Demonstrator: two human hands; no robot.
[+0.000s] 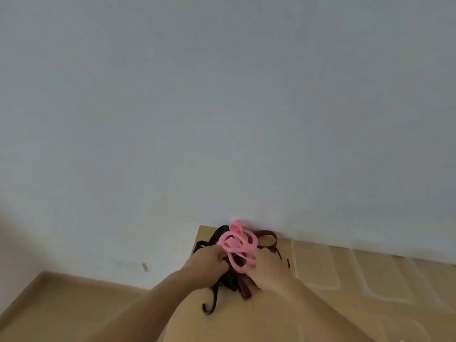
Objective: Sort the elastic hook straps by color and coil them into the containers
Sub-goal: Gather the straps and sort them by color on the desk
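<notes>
Both the left hand (pixel 209 264) and the right hand (pixel 267 267) curl their fingers round loops of the pink strap (pixel 238 241). It sits atop a tangle with the black strap (pixel 217 234) and brown strap (pixel 269 236) on the wooden surface (pixel 320 304) against the wall (pixel 222 107). Sorting looks barely begun. Next, the pink needs working free of snagging hooks. No container shows.
</notes>
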